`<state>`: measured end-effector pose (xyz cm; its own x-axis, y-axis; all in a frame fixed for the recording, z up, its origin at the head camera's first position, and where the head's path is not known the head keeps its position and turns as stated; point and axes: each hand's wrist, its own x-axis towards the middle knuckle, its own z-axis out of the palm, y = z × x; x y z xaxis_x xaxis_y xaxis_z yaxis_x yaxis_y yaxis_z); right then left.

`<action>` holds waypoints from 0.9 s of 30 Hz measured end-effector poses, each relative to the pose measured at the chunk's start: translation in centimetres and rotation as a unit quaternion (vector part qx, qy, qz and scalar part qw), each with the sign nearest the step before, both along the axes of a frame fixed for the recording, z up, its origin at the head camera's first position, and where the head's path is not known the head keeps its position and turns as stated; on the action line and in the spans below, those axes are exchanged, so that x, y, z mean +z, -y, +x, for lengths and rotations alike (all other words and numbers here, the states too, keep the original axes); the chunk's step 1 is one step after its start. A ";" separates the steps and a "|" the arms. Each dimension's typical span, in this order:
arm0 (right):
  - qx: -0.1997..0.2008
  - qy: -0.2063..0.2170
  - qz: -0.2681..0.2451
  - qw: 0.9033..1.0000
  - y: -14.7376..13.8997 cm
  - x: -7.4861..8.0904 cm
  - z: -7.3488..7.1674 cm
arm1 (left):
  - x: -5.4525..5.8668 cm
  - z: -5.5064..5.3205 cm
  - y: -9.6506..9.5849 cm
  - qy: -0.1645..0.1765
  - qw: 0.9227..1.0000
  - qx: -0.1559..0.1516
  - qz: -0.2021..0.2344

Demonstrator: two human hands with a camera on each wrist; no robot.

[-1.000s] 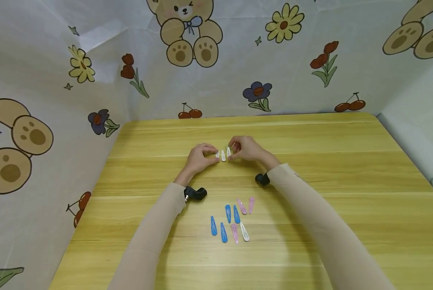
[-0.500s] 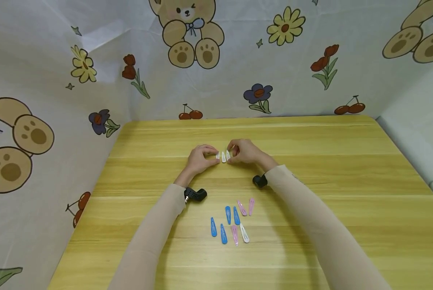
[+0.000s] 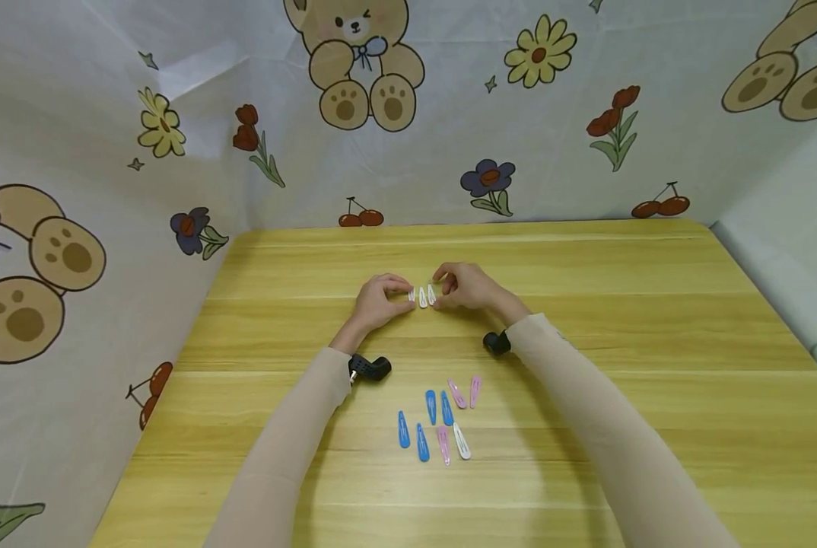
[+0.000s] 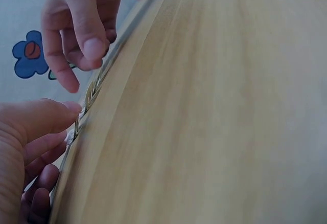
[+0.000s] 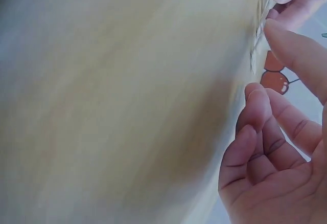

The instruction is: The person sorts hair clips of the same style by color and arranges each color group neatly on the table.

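Note:
Three white snap hair clips stand in a short row near the far middle of the table. My left hand [image 3: 376, 301] pinches the leftmost white hair clip [image 3: 411, 295] between thumb and fingertips. Beside it lies the middle white hair clip [image 3: 423, 297], touched by neither hand. The right hand [image 3: 468, 286] is at the rightmost white hair clip [image 3: 432, 294], thumb and fingers spread apart around it. In the left wrist view, the right hand [image 4: 84, 24] hovers just past the clips with its fingers loosely bent. Both wrist views show the clips edge-on.
Nearer the body lie several blue hair clips [image 3: 423, 443], three pink hair clips [image 3: 443, 444] and one white hair clip [image 3: 462, 441]. The wooden table [image 3: 586, 342] meets a printed cloth backdrop [image 3: 436, 91] at its far edge. Each wrist wears a black camera [image 3: 370, 368].
The right hand brought the rightmost white clip closer to the middle one, then loosened its fingers and drew slightly right. The left hand has stayed nearly still on its clip.

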<state>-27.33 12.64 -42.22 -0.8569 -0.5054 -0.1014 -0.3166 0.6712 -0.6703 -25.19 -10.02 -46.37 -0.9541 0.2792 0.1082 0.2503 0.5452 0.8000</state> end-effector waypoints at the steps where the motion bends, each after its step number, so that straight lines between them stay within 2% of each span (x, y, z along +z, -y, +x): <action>1: -0.003 -0.004 -0.002 1.000 -0.2 0.2 0.1 | 0.0 0.0 0.0 0.000 1.000 0.000 0.001; 5: -0.008 -0.028 -0.020 0.999 -0.8 1.1 0.8 | 0.2 -0.2 -0.1 -0.002 1.000 0.001 0.000; 11: -0.009 -0.046 -0.056 0.997 -1.9 2.4 3.0 | 0.2 -0.2 -0.2 -0.001 1.000 0.001 0.002; 21: -0.016 -0.018 -0.119 0.993 -4.2 2.5 8.0 | -0.1 -0.2 0.1 -0.008 1.000 -0.003 -0.002; 27: 0.012 -0.003 -0.163 0.987 -4.8 2.4 11.2 | -0.1 -0.2 0.1 -0.009 1.000 -0.004 0.000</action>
